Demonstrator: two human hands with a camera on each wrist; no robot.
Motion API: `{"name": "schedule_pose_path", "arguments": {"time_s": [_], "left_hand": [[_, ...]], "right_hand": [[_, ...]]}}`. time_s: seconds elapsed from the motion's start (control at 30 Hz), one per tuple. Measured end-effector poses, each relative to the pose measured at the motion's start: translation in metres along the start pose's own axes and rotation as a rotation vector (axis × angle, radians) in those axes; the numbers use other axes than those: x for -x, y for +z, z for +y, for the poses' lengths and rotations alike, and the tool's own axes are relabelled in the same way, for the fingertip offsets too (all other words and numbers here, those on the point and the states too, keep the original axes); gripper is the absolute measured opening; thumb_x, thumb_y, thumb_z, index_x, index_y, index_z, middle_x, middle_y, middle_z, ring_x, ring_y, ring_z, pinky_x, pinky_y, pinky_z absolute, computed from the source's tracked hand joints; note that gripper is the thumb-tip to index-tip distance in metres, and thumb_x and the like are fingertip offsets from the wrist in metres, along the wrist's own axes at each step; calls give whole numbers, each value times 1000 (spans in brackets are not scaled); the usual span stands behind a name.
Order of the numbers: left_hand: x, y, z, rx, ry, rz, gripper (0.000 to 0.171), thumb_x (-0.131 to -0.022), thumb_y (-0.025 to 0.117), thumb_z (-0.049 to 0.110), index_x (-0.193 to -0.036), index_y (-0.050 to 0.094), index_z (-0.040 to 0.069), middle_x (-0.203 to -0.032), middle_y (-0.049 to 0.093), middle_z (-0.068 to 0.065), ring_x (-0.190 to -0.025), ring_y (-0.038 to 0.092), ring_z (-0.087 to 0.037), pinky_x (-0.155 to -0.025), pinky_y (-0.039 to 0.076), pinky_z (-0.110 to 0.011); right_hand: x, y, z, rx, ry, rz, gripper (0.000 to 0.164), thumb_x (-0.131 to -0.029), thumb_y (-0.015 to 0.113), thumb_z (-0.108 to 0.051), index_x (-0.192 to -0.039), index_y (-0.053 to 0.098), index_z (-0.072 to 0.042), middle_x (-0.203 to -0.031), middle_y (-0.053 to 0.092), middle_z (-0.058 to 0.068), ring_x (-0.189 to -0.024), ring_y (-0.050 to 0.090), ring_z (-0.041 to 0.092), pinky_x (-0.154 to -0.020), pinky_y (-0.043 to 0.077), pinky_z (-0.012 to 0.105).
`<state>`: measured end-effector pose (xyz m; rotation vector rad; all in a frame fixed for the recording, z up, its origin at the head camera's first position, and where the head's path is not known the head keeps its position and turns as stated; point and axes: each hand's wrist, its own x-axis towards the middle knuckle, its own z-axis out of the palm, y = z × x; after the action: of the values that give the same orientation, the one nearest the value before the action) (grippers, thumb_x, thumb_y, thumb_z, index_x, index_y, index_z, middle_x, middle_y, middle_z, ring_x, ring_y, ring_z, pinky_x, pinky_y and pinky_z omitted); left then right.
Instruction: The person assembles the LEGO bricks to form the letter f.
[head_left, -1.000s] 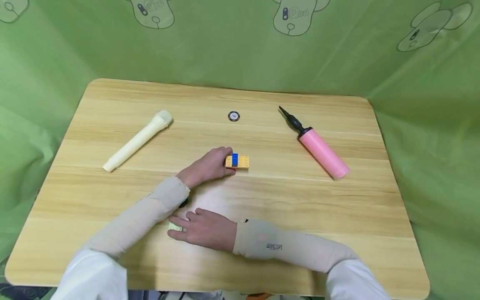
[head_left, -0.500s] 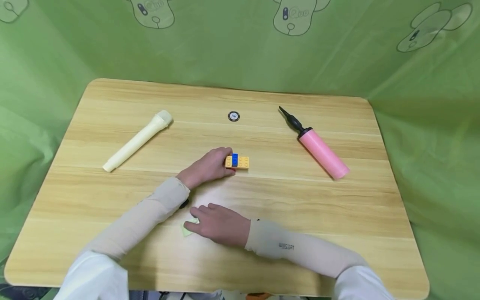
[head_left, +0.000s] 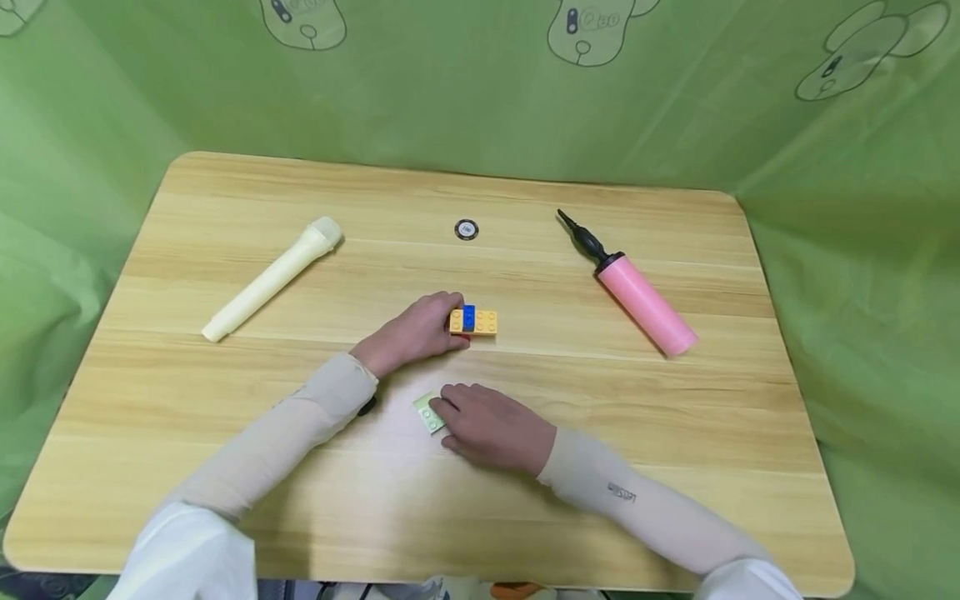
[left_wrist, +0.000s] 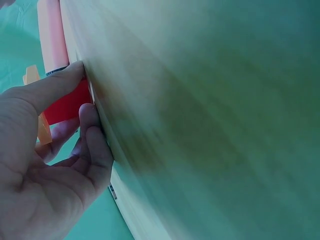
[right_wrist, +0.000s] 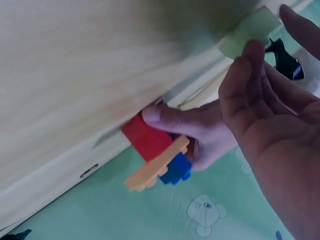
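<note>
My left hand (head_left: 412,336) grips a small stack of toy building bricks near the middle of the table. Its red brick (right_wrist: 147,137) is at the bottom, between thumb and fingers in the right wrist view. Across it lies a yellow-orange brick (head_left: 486,322), with a blue brick (head_left: 468,317) on top. Nearer the front, my right hand (head_left: 498,429) pinches a pale green brick (head_left: 427,413), whose studs show beside the fingers. That brick sits to the front left of the stack, apart from it.
On the wooden table (head_left: 637,517), a cream toy microphone (head_left: 270,281) lies at left. A round black-and-white chip (head_left: 467,229) is at the back, and a pink hand pump (head_left: 645,304) with black nozzle lies at right. Green curtain (head_left: 450,108) surrounds the table.
My right hand has moved right and away from the body, carrying the pale green brick from beside the left forearm. My left hand keeps its hold on the stack in the same place.
</note>
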<state>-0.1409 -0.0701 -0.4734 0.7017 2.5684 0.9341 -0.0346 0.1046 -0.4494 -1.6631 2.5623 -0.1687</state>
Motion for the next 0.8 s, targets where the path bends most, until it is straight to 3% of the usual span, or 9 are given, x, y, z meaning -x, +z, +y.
{"name": "schedule_pose_path", "arguments": {"time_s": [0.1, 0.2, 0.33, 0.43, 0.57, 0.8], "left_hand": [[0, 0, 0, 1, 2, 0, 37, -87, 80, 23, -108, 58, 4, -93, 60, -4, -81, 54, -19, -71, 48, -31], [0, 0, 0, 7, 2, 4, 36, -87, 80, 23, -108, 58, 4, -93, 60, -4, -80, 54, -18, -71, 48, -31], [3, 2, 0, 10, -2, 1, 37, -87, 80, 22, -110, 58, 4, -93, 60, -4, -80, 55, -19, -71, 49, -31], [5, 3, 0, 6, 0, -3, 38, -87, 80, 23, -111, 58, 3, -93, 60, -4, -80, 55, -19, -71, 49, -31], [6, 4, -1, 3, 14, 3, 38, -87, 80, 23, -110, 58, 3, -92, 59, -4, -79, 54, -19, -70, 48, -31], [3, 1, 0, 5, 29, 20, 36, -87, 80, 22, -107, 58, 4, -90, 58, -4, -78, 53, -19, -69, 47, -31]], "right_hand": [[2, -7, 3, 14, 2, 13, 32, -92, 65, -13, -123, 63, -4, -94, 59, 3, -77, 51, 16, -67, 48, 29], [-1, -12, 6, 46, -6, 15, 38, -91, 66, -8, -129, 62, -12, -107, 63, 3, -81, 54, 18, -69, 49, 29], [-7, -10, 7, 34, -67, -90, 58, -85, 75, -6, -138, 58, -22, -140, 56, 0, -94, 57, 19, -80, 51, 32], [-9, -7, 5, 16, -114, -192, 65, -81, 78, -6, -140, 57, -24, -150, 49, -2, -95, 56, 18, -82, 50, 31], [-9, -5, 4, 60, -136, -212, 56, -82, 75, -6, -134, 63, -24, -147, 52, -2, -94, 55, 17, -78, 47, 28], [-9, -5, 12, 83, -118, -109, 37, -91, 68, -15, -127, 66, -23, -123, 61, -1, -89, 57, 17, -75, 49, 30]]}}
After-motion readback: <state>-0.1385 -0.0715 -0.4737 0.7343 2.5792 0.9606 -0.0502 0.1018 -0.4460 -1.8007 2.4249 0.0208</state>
